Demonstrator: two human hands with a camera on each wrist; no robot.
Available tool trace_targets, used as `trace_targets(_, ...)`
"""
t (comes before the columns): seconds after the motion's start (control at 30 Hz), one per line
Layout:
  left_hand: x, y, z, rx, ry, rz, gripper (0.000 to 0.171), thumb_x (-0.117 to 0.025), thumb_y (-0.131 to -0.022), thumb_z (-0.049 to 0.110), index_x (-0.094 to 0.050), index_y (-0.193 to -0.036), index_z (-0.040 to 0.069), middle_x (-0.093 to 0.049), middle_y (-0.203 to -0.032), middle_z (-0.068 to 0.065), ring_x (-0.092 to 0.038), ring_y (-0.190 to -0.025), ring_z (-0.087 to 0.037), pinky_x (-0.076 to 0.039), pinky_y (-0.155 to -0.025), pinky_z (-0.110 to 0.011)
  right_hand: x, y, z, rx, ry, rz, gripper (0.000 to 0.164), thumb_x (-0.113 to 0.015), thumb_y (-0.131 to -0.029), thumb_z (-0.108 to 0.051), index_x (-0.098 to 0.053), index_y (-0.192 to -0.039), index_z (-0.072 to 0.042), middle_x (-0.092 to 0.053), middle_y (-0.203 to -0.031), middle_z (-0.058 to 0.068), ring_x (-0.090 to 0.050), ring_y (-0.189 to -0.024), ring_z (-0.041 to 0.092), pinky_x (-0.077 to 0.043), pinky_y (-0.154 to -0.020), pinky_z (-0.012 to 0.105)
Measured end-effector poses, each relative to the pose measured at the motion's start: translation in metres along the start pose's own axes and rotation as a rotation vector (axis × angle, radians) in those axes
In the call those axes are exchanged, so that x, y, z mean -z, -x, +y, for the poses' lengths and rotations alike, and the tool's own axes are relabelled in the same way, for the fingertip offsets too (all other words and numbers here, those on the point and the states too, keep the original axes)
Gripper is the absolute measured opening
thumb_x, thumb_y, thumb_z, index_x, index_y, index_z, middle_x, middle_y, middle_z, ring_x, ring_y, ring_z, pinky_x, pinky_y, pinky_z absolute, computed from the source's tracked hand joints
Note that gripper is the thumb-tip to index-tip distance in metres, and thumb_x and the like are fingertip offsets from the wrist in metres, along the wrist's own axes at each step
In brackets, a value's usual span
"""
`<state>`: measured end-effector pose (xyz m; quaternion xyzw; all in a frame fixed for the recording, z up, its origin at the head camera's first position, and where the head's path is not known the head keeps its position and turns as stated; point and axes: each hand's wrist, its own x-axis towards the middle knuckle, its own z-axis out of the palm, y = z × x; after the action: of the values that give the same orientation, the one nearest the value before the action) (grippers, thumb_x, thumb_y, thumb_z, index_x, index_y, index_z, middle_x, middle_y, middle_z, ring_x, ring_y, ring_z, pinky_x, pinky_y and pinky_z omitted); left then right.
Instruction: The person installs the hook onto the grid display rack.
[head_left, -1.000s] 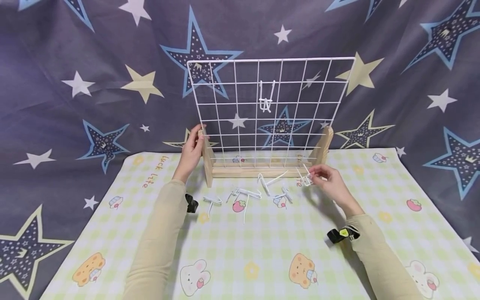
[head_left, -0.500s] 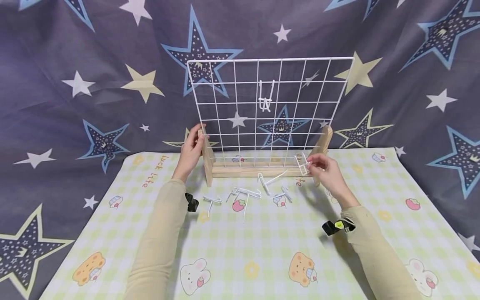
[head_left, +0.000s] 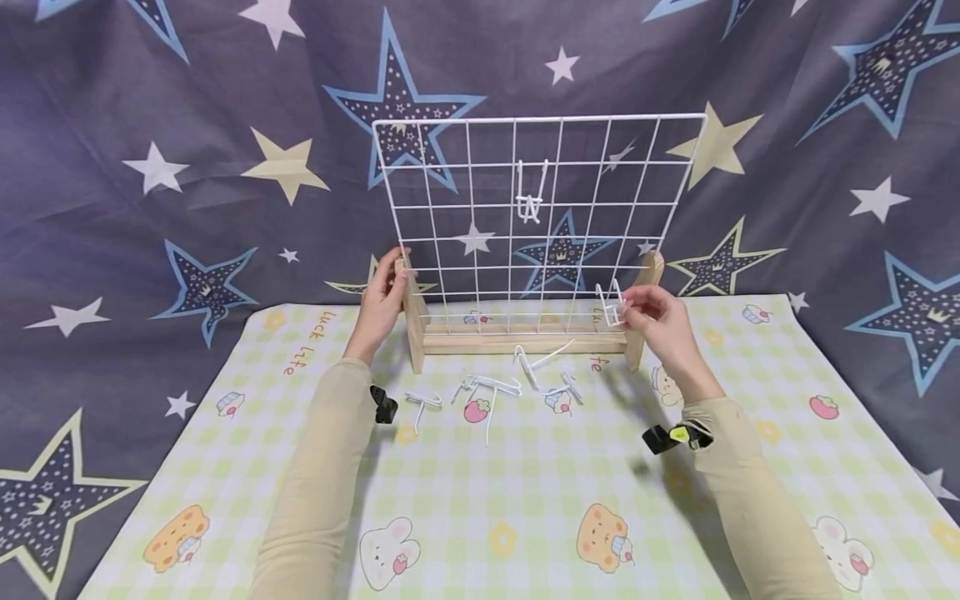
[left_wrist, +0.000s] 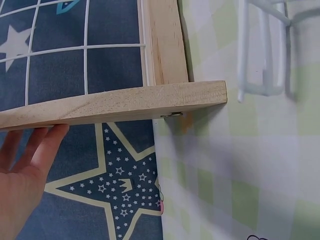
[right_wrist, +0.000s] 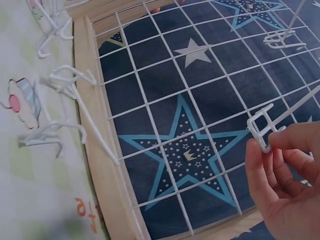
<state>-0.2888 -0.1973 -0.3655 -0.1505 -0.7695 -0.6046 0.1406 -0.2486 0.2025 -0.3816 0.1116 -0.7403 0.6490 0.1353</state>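
Between thumb and fingers my right hand (head_left: 660, 321) pinches a white double-prong wire hook (head_left: 611, 305), held in front of the grid's lower right part. In the right wrist view its small square back (right_wrist: 261, 127) shows at the fingertips. A white wire grid panel (head_left: 492, 237) leans back in a wooden stand (head_left: 525, 344). My left hand (head_left: 380, 304) grips the stand's left side piece (head_left: 412, 325); the left wrist view shows fingers (left_wrist: 47, 145) against the wood. Another white hook (head_left: 530, 204) hangs on the grid's upper middle.
Several loose white hooks lie on the patterned tablecloth (head_left: 450, 492) before the stand, among them a long one (head_left: 528, 367) near its base and a T-shaped one (head_left: 424, 402) to the left. A star-print curtain (head_left: 225, 125) hangs close behind.
My right hand has lifted the hook from near the stand's right foot upward to the grid's lower right, its prongs turning more upright. My left hand stays on the side piece.
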Motion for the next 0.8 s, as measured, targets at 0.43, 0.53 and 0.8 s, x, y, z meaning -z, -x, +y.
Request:
trace_targets(0.43, 0.001, -0.010, -0.036, -0.015, -0.022, 0.036, 0.040, -0.045, -0.104, 0.025, -0.044, -0.143, 0.018, -0.059, -0.119, -0.023, -0.056, -0.089, -0.023, -0.053, -0.062, -0.021, -0.015, -0.019, -0.013, 0.043, -0.023, -0.018, 0.020, -0.057, -0.088, 0.013, -0.054, -0.106, 0.020, -0.060, -0.087, 0.017, -0.058, -0.073, 0.011, -0.056, -0.069, 0.023)
trace_targets(0.53, 0.002, -0.010, -0.036, -0.004, -0.034, 0.034, 0.040, -0.045, -0.104, 0.026, -0.044, -0.143, 0.019, -0.060, -0.118, -0.021, -0.056, -0.088, -0.021, -0.054, -0.062, -0.021, -0.022, -0.021, -0.012, 0.022, 0.000, -0.031, 0.020, -0.057, -0.088, 0.013, -0.055, -0.107, 0.019, -0.060, -0.086, 0.015, -0.058, -0.072, 0.010, -0.056, -0.068, 0.022)
trace_targets(0.8, 0.004, -0.005, -0.020, 0.003, -0.021, -0.003, 0.041, -0.044, -0.104, 0.019, -0.041, -0.145, 0.012, -0.056, -0.122, -0.030, -0.056, -0.096, -0.039, -0.054, -0.065, -0.030, -0.042, -0.024, 0.001, -0.013, -0.019, -0.026, 0.019, -0.056, -0.088, 0.014, -0.055, -0.106, 0.021, -0.059, -0.086, 0.017, -0.056, -0.072, 0.009, -0.056, -0.066, 0.020)
